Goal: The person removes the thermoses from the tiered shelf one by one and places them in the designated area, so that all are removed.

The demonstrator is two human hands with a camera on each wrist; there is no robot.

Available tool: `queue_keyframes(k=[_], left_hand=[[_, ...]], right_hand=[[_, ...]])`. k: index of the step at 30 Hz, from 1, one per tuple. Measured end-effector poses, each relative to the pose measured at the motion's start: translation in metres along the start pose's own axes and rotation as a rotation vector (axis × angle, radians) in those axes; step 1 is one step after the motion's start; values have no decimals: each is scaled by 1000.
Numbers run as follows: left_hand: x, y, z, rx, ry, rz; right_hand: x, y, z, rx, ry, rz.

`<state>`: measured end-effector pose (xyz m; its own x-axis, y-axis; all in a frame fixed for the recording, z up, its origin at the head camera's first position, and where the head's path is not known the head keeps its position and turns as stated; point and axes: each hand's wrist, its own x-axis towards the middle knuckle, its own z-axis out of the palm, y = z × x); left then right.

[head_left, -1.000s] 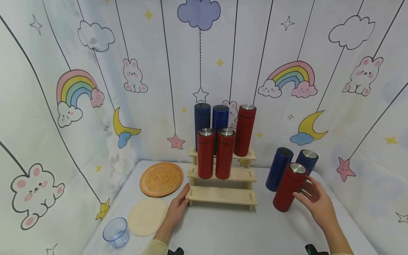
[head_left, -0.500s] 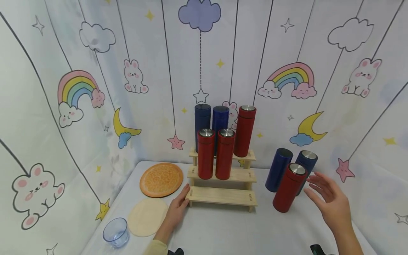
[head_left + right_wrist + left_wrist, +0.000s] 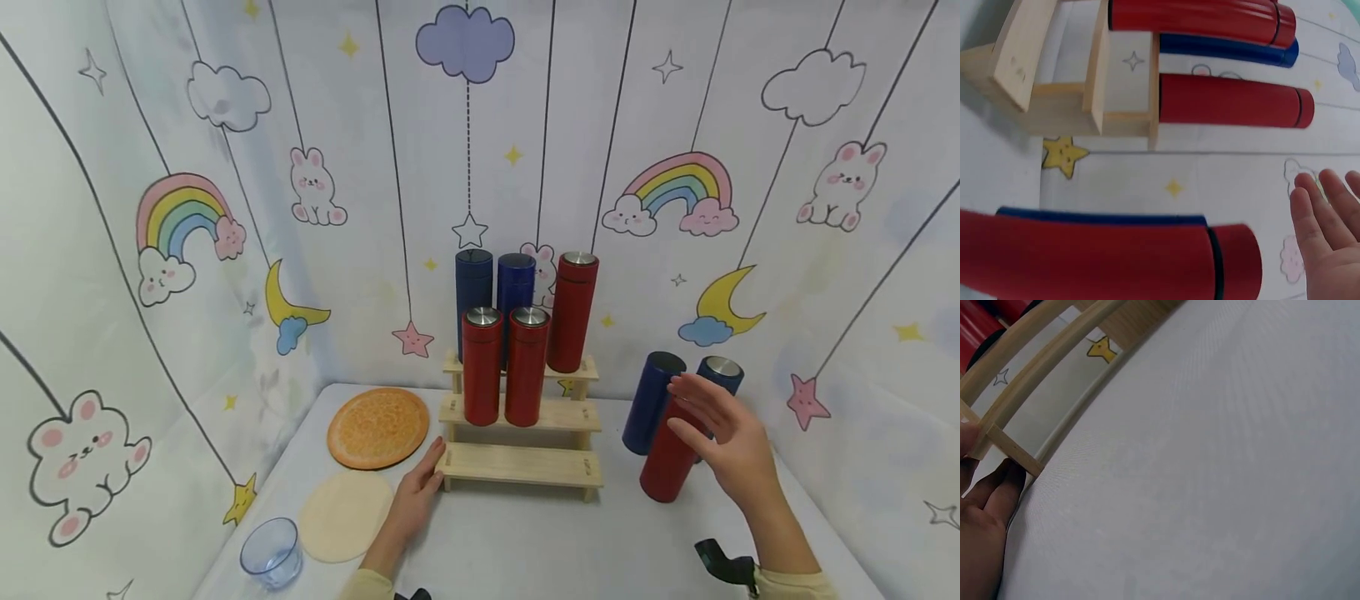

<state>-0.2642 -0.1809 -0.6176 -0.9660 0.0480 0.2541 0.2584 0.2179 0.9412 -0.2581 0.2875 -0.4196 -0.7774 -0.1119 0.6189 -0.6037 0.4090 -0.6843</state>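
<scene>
My left hand (image 3: 414,498) holds the left end of a three-step wooden display stand (image 3: 521,463), its fingers around the lowest step's end and leg. On the stand's middle step are two red thermos bottles (image 3: 482,375) with steel lids. My right hand (image 3: 723,442), fingers extended and apart, hovers in front of another red thermos bottle (image 3: 666,462) on the table, hiding its lid in the head view. The right wrist view shows a gap between that hand (image 3: 1332,231) and the red bottle (image 3: 1097,256). Two blue thermos bottles (image 3: 651,408) stand behind it.
The top step bears two blue bottles (image 3: 474,287) and one red bottle (image 3: 573,312). At the table's left lie a pizza-like round board (image 3: 378,427) and a pale disc (image 3: 345,517), with a clear glass cup (image 3: 272,552) nearer. Patterned cloth surrounds the table.
My right hand drew away to the right from the red bottle, then came back left and higher, now overlapping its upper part. The left hand and all bottles stay in place.
</scene>
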Motion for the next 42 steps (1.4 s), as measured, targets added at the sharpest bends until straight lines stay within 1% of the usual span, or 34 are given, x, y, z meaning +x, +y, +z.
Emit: queue_keyframes(k=[5,6,10,17,20,22,30,34,37,42], left_hand=[[-2,1,-1,12,6,-6],[-3,1,-2,13,8,2],[-2,0,-2,16,3,5],[-1,0,-2,10,-1,0],[-2,0,-2,6,-1,8],[-2,1,-2,8,-2,-3],[-3,2,-1,-4,3,-7],[-2,2,-1,16,9,-45],[-1,2,-1,19,10,-67],[0,5,1,21,2,-61]], right_hand=[[13,1,24,85,-90,26],[16,2,29,100,-103,32],[26,9,48,155,-135,33],[48,20,87,203,-190,27],[56,25,100,238,-217,34],[60,29,108,256,-231,38],[70,39,136,342,-258,51],[75,41,148,383,-264,48],[77,42,156,379,-259,59],[80,48,164,339,-250,110]])
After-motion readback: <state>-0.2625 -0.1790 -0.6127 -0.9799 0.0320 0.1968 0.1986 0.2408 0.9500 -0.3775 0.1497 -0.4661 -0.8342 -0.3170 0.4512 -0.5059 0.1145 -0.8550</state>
